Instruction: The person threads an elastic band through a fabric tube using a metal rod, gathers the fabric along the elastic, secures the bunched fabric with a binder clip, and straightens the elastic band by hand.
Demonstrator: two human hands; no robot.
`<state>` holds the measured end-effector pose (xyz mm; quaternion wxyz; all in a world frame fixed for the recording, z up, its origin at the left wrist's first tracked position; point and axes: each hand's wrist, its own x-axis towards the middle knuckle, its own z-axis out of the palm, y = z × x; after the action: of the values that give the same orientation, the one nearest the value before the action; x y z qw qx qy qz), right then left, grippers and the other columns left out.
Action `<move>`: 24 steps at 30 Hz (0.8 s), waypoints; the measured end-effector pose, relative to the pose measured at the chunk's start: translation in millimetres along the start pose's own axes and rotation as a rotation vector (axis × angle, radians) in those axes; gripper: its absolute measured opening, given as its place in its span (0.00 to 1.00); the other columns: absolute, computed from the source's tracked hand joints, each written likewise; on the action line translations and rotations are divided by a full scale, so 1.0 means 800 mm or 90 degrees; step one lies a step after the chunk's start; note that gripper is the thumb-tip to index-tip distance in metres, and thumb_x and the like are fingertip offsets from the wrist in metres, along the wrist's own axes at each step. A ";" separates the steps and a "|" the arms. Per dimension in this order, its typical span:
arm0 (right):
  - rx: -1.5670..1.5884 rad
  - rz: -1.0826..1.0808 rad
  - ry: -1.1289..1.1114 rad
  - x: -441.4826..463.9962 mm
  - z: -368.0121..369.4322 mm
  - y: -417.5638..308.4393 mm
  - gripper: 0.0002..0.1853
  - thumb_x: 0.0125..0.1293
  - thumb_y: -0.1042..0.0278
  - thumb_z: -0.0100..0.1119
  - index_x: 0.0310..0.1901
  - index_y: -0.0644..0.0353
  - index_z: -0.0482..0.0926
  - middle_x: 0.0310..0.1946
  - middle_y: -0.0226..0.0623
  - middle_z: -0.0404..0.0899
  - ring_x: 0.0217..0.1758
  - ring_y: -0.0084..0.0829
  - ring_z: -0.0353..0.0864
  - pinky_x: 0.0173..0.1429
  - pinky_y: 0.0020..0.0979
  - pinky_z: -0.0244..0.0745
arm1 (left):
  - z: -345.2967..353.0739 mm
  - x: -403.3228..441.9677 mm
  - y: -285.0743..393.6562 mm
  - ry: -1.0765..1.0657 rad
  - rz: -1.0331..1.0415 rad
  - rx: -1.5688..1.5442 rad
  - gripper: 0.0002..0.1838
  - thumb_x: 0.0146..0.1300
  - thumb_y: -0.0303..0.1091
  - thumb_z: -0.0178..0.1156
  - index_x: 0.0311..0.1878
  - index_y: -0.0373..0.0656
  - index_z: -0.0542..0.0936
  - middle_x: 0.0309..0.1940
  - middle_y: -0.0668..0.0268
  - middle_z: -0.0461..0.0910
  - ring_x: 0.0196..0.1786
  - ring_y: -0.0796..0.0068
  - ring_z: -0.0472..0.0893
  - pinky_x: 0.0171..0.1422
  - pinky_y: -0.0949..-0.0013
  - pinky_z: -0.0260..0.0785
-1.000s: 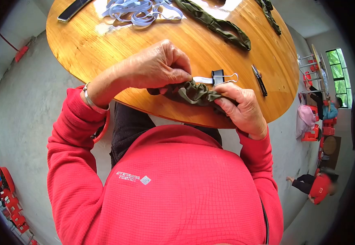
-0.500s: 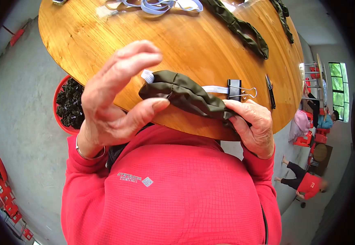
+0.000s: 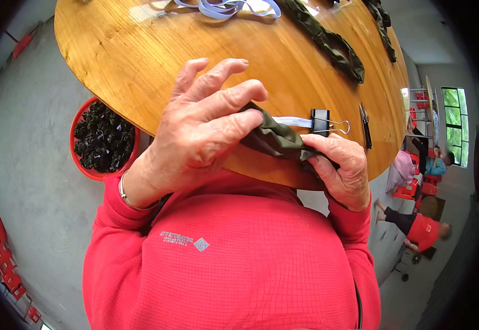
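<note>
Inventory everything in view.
Table: 1, brown, ahead
Held fabric: 1, dark green, table's near edge
Binder clip: 1, black, beyond fabric
Elastic: 1, white, running to clip
Snips: 1, black-handled, table's right
Ribbon: uncounted, pale blue, frame's top
Cloth strips: 2+, green, table's far right
Basket: 1, red, floor left
Stools: several, red, both sides
Window: 1, dark-framed, right wall
People: 2, red/blue tops, right
Top: 1, red, torso
Left hand: 1, bare, over fabric
Right hand: 1, bare, pinching fabric

Dk-green tubular cloth [image 3: 281, 137], slight sheen, btwn L hand [image 3: 201, 124] & R hand [image 3: 341, 168]; glossy brown rounded wood tabletop [image 3: 140, 55] beneath.
</note>
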<state>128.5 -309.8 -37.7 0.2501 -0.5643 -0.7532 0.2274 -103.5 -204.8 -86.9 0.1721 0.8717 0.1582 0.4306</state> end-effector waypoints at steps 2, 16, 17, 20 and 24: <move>-0.003 -0.030 -0.029 0.007 -0.001 0.005 0.18 0.50 0.82 0.60 0.45 0.61 0.78 0.33 0.40 0.81 0.32 0.37 0.80 0.37 0.32 0.72 | 0.014 0.007 0.000 0.009 0.011 -0.077 0.10 0.45 0.23 0.62 0.34 0.41 0.79 0.42 0.62 0.80 0.56 0.53 0.74 0.59 0.54 0.58; -0.032 -0.092 0.019 0.023 0.000 -0.016 0.16 0.51 0.84 0.58 0.44 0.61 0.78 0.36 0.41 0.81 0.32 0.35 0.80 0.36 0.29 0.74 | 0.026 0.013 0.015 0.026 0.026 -0.202 0.10 0.50 0.23 0.62 0.37 0.38 0.78 0.45 0.55 0.77 0.55 0.50 0.73 0.57 0.54 0.61; 0.016 -0.063 0.020 0.019 0.001 -0.013 0.15 0.52 0.84 0.57 0.43 0.62 0.78 0.36 0.41 0.81 0.32 0.34 0.80 0.37 0.28 0.74 | 0.022 0.009 0.010 0.060 0.048 -0.229 0.12 0.53 0.26 0.63 0.41 0.35 0.77 0.46 0.51 0.76 0.56 0.50 0.73 0.60 0.52 0.60; 0.121 0.007 0.020 0.010 0.001 -0.020 0.12 0.55 0.84 0.56 0.42 0.63 0.77 0.36 0.38 0.81 0.30 0.26 0.78 0.39 0.24 0.73 | 0.007 -0.013 0.006 0.110 -0.093 -0.385 0.15 0.61 0.30 0.58 0.49 0.32 0.75 0.50 0.51 0.75 0.58 0.54 0.72 0.64 0.52 0.60; 0.149 0.024 0.010 0.004 0.001 -0.022 0.12 0.54 0.84 0.57 0.41 0.62 0.77 0.33 0.36 0.79 0.29 0.23 0.76 0.37 0.23 0.72 | -0.002 -0.023 0.013 0.053 -0.267 -0.498 0.16 0.63 0.30 0.55 0.53 0.31 0.74 0.50 0.52 0.76 0.58 0.61 0.72 0.64 0.61 0.61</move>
<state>113.9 -311.1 -27.2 0.3160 -0.5469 -0.7090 0.3136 -114.4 -222.0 -94.2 0.5660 0.6720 0.1634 0.4487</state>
